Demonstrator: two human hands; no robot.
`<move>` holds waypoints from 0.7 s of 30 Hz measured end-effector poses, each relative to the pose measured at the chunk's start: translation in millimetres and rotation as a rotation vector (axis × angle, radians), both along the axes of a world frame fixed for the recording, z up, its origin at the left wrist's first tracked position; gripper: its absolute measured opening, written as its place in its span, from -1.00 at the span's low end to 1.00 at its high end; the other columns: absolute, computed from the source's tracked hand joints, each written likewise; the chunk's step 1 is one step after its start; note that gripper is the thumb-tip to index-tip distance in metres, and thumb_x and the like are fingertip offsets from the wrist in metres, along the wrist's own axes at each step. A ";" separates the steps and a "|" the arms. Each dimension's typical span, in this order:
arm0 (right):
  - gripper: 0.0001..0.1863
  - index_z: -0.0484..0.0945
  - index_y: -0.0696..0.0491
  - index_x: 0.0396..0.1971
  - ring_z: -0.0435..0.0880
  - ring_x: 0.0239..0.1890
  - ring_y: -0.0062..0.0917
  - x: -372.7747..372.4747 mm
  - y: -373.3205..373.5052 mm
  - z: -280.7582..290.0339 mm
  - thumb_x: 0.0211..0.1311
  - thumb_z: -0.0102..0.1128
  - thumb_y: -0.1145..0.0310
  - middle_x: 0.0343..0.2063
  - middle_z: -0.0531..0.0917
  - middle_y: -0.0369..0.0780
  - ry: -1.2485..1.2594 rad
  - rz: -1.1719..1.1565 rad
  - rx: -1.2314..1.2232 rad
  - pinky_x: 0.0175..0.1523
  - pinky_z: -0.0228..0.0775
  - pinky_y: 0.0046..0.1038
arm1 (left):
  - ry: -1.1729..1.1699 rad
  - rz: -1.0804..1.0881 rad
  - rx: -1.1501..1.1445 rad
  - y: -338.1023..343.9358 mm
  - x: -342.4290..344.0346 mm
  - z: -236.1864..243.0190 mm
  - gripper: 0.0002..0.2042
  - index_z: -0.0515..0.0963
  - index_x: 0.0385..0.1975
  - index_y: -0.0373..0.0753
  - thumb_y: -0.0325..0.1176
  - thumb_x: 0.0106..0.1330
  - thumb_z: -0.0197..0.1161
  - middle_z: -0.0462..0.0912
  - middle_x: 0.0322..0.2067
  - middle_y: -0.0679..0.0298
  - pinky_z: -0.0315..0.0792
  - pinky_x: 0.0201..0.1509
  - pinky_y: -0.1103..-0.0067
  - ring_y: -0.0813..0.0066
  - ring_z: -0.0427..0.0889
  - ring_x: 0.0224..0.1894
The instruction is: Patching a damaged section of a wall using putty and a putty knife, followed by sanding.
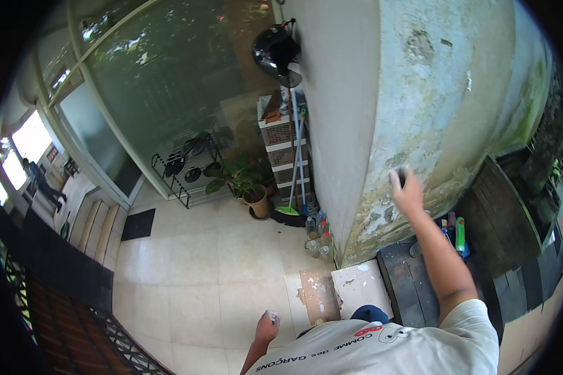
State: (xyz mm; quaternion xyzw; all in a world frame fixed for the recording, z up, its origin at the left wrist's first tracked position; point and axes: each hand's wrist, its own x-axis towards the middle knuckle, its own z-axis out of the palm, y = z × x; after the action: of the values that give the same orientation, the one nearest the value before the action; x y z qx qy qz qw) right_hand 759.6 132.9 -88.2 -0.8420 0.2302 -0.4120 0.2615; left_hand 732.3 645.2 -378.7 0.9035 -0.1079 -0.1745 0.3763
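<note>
My right hand (406,195) is raised against the peeling, stained wall (438,94), its fingers closed round a small dark object that I cannot make out clearly. The plaster near it is cracked and flaking. My left hand (268,324) hangs low over the tiled floor with curled fingers; it looks whitened at the fingertips, and whatever it holds is too small to name. Below the wall lie a brown cardboard sheet (316,290) and a pale sheet (360,281), both dotted with flakes.
A helmet (272,53) hangs above brooms (299,156) and plastic drawers (275,134). A potted plant (255,200), shoe rack (187,194) and bottles (324,250) stand nearby. Steps (100,228) and a person (40,181) are at left. A dark ledge (403,284) borders the wall.
</note>
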 end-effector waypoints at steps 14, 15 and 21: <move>-0.68 0.56 0.19 -0.31 0.63 -0.32 -0.09 -35.9 -4.9 -5.8 0.25 0.19 0.19 -0.42 0.66 0.01 -0.150 -0.090 0.274 -0.18 0.42 -0.27 | -0.140 0.032 0.008 5.2 55.3 33.4 -0.77 0.50 -0.24 -0.33 -0.28 0.28 0.25 0.66 -0.38 0.03 0.53 -0.20 0.36 0.13 0.67 -0.33; -0.69 0.56 0.19 -0.31 0.63 -0.32 -0.09 -38.6 -12.4 -22.4 0.25 0.19 0.19 -0.41 0.66 0.01 -0.120 -0.123 0.282 -0.17 0.42 -0.28 | -0.159 0.049 -0.021 0.8 54.2 32.4 -0.77 0.50 -0.23 -0.33 -0.29 0.28 0.25 0.66 -0.39 0.04 0.53 -0.21 0.37 0.16 0.67 -0.35; -0.63 0.59 0.22 -0.32 0.67 -0.32 -0.34 -95.8 6.2 -107.3 0.28 0.14 0.14 -0.40 0.69 -0.05 0.040 -0.136 0.564 -0.13 0.43 -0.35 | -0.097 0.002 0.005 -18.0 35.5 21.6 -0.75 0.50 -0.24 -0.34 -0.25 0.30 0.24 0.65 -0.36 0.01 0.53 -0.21 0.35 0.12 0.66 -0.34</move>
State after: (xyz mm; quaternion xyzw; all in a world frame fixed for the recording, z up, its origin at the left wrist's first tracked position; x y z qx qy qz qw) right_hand 663.7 139.1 -195.6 -0.7267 0.3969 -0.3315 0.4523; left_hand 767.8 627.3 -357.1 0.9120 -0.1245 -0.1304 0.3685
